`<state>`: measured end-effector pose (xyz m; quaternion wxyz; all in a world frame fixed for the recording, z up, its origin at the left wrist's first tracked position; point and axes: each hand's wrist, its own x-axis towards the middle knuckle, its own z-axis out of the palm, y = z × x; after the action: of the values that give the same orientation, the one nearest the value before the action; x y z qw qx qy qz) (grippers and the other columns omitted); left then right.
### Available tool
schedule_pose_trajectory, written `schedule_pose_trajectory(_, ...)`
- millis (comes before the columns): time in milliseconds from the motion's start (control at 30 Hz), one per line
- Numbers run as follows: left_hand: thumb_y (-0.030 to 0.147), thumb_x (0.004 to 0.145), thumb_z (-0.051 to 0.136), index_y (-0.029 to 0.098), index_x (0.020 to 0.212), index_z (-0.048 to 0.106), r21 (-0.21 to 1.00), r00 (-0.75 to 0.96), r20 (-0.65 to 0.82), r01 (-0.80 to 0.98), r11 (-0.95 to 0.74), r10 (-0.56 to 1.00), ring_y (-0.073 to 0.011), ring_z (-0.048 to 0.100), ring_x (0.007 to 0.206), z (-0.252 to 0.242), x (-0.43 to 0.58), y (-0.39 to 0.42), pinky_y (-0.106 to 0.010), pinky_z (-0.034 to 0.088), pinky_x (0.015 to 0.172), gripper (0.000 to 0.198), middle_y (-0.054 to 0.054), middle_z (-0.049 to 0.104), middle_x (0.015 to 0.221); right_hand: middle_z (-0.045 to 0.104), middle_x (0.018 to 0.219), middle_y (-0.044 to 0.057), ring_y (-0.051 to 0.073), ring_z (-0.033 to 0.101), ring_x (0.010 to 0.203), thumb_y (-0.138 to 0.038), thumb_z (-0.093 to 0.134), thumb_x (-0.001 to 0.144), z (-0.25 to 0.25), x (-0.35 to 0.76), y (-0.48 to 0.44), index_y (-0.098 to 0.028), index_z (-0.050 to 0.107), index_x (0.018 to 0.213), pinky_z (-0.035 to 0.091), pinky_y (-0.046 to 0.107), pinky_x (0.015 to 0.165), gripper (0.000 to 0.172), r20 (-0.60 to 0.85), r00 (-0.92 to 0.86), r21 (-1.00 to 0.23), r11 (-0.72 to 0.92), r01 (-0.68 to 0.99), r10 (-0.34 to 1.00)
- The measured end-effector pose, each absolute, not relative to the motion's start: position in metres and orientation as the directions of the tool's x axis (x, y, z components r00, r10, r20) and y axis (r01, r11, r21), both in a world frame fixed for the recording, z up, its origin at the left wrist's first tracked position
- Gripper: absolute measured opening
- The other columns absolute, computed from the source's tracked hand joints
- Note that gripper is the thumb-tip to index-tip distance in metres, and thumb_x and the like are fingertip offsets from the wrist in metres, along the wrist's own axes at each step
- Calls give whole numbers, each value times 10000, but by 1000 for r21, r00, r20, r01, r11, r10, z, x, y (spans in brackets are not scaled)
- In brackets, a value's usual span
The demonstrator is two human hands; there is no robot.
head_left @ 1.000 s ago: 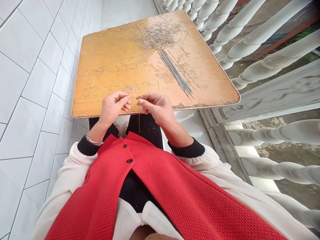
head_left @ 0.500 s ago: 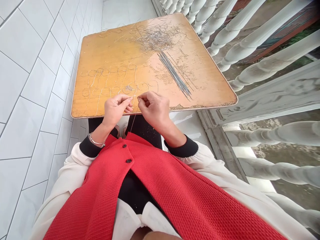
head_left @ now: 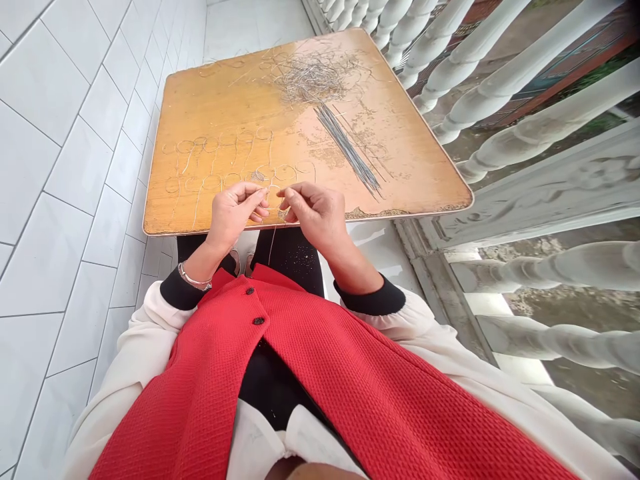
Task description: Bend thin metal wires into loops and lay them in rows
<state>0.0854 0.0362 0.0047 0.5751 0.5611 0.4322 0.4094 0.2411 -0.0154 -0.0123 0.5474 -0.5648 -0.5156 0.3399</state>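
Observation:
My left hand (head_left: 237,208) pinches a thin wire (head_left: 272,245) over the near edge of the table, its fingertips pressed together. Close beside it, my right hand (head_left: 313,208) is closed with thumb and forefinger on the same wire, which curves between the hands. One end of the wire hangs down in front of my dark trousers. Just beyond my fingers lie several bent wire loops with tails (head_left: 203,181), set out in two rows. A small silvery clump (head_left: 257,175) rests among the near row.
On the worn wooden table (head_left: 210,100) a bundle of straight grey wires (head_left: 347,147) lies to the right. Behind it spreads a tangled heap of wire (head_left: 315,79). A white tiled wall (head_left: 75,160) runs along the left, a white balustrade (head_left: 480,100) along the right.
My right hand has shifted slightly right and turned, its fingertips a little farther from the left. The hanging wire end has swung to a more upright position.

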Motion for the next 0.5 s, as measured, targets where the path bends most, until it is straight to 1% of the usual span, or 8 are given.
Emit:
schedule_pose_trajectory(100,242,876,747,167,769,676,999,288,-46,22,41,957,-52,645,528,6,85,38,-147,505,501,148,41,681,632,647,702,22,98,541,519,-732,654,832,-11,245,-16,-191,695,824,463,248,514,543,113,192,-992,99,83,975)
schedule_pose_trajectory(200,198,885,728,160,756,670,998,307,-58,5,59,950,-50,637,517,7,86,39,-149,501,495,146,45,669,623,643,672,16,89,531,504,-707,742,768,-12,245,-15,-183,685,775,461,238,492,526,80,187,-997,75,35,979)
schedule_pose_trajectory(300,182,905,703,152,784,665,997,319,-75,0,80,945,-46,636,515,8,88,39,-145,496,492,131,47,665,632,617,613,-5,80,511,486,-619,827,721,-13,243,-12,-183,662,715,438,223,468,466,58,210,-998,57,13,976)
schedule_pose_trajectory(400,223,948,665,150,910,669,995,304,-101,8,103,947,-32,625,501,9,87,38,-137,467,475,82,41,689,705,628,603,-10,70,509,469,-504,848,731,-13,243,-10,-176,654,694,429,209,456,383,26,231,-1000,29,-9,973)
schedule_pose_trajectory(500,281,987,618,152,1021,655,989,290,-146,52,137,946,-10,579,462,6,82,35,-133,416,439,138,21,717,793,638,599,-13,65,511,456,-384,832,754,-12,247,-7,-171,655,692,429,198,446,284,9,275,-1000,10,-3,962)
